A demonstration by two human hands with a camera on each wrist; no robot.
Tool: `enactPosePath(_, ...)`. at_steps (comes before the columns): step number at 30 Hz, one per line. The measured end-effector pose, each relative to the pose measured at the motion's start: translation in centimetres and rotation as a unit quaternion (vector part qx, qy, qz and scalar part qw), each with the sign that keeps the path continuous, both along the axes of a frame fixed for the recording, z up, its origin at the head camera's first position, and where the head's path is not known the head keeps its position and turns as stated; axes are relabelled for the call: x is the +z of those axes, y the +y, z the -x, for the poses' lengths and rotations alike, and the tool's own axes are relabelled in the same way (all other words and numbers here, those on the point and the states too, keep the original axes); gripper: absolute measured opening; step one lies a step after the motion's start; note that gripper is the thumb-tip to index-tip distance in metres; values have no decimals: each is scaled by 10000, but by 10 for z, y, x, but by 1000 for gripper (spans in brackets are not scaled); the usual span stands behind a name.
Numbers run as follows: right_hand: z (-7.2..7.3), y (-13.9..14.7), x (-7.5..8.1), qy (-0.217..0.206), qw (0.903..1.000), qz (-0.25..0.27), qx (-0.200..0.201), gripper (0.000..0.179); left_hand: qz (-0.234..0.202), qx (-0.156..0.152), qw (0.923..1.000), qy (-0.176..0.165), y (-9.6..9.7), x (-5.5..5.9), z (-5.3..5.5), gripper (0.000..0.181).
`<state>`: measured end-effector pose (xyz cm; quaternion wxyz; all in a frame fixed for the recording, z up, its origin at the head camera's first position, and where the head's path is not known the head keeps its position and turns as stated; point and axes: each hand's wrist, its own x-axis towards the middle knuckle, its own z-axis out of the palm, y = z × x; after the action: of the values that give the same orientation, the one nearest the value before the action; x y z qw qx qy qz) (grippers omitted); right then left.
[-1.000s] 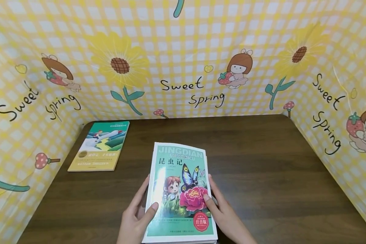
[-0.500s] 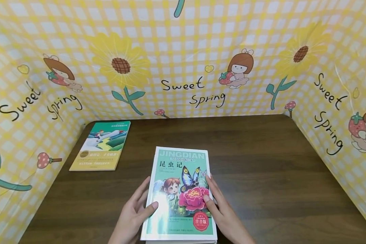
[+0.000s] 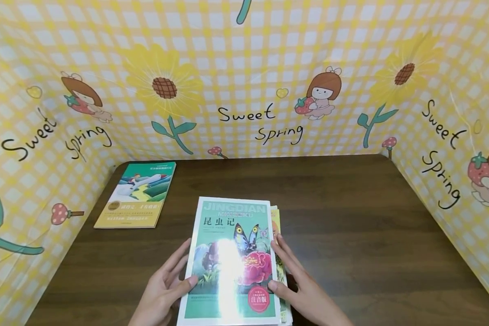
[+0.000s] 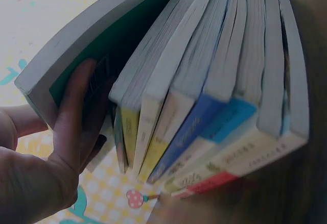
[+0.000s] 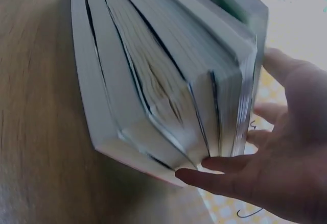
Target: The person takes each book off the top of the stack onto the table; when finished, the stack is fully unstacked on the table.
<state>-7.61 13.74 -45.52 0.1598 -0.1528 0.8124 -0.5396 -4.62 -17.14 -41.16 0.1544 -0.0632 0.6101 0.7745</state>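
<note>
A green-covered book (image 3: 230,262) with a butterfly and a pink flower tops a stack of several books (image 4: 214,45) at the table's near middle. My left hand (image 3: 163,287) pinches this book at its left edge, thumb on the cover and fingers (image 4: 76,112) beneath it. In the left wrist view the book's left side is lifted off the stack. My right hand (image 3: 305,290) lies along the right side, its thumb at the cover's edge and its extended fingers (image 5: 219,178) against the stack's side. A yellow book (image 3: 276,217) peeks out under the green one.
Another book (image 3: 136,194), green and yellow with a landscape cover, lies flat at the table's back left. The dark wooden table (image 3: 350,217) is enclosed on three sides by yellow checked cloth (image 3: 244,59) with flowers and lettering.
The green book has slid left over the stack, uncovering a strip of the yellow book at right. My left hand moved left with it; my right thumb went from the cover to its edge.
</note>
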Motion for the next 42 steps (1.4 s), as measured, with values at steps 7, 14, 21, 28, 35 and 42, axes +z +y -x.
enactPosePath(7,0,2,1,-203,9992,-277,180,74,-75,187,9979,623,-22,-7,-9,79)
enactPosePath(14,7,1,4,5,9981,-466,410,77,-113,122,9957,916,-40,-3,-9,79)
enactPosePath(21,7,-8,7,215,9972,-478,529,73,540,-29,9979,350,-51,1,-9,83)
enactPosePath(28,3,-3,8,-185,9979,-549,274,72,831,-265,9934,748,-51,-5,-2,81)
enactPosePath(35,-1,-2,6,-161,9970,-745,132,70,630,-204,9887,1344,-50,-6,6,79)
enactPosePath(42,-3,-3,1,38,9976,-651,242,71,585,41,9858,1572,-51,1,18,79)
